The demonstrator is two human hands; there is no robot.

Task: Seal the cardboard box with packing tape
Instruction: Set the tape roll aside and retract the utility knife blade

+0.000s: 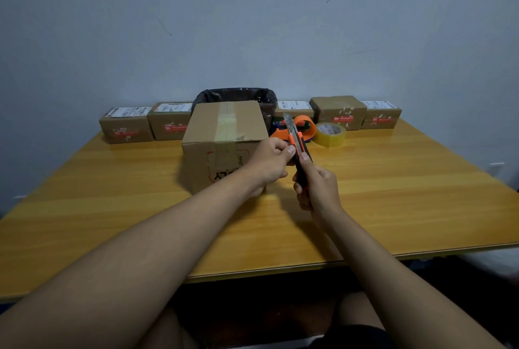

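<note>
A closed cardboard box stands mid-table with a strip of clear tape running over its top seam and down its front. Just right of it I hold an orange-and-black utility knife upright, blade out and pointing up. My right hand grips the knife's handle. My left hand pinches the knife's upper body near the slider. Behind the knife lie an orange tape dispenser and a roll of clear packing tape.
Several small labelled parcels line the back of the yellow wooden table against the wall. A bin with a black bag stands behind the box. The table's near edge runs just ahead of my knees.
</note>
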